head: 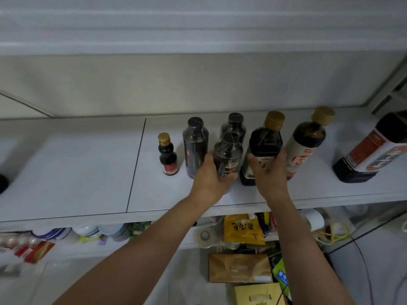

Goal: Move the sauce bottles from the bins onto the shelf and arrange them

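Note:
Several dark sauce bottles stand in a row on the white shelf (pixel 88 172). My left hand (pixel 209 179) grips a black-capped bottle (pixel 228 150) at the front of the row. My right hand (pixel 269 172) grips a dark bottle with a gold cap (pixel 265 142). To the left stand a small gold-capped bottle (pixel 167 154) and a tall black-capped bottle (pixel 195 146). Another black-capped bottle (pixel 234 124) stands behind the one in my left hand. A white-labelled gold-capped bottle (pixel 306 142) and a large dark jug with a red and white label (pixel 374 150) stand on the right.
The shelf's left half holds only a dark object (pixel 3 182) at its far left edge. Under the shelf a lower level carries bowls (pixel 88 231), a yellow packet (pixel 243 228) and red packets (pixel 35 249). Cardboard boxes (pixel 240 269) lie below.

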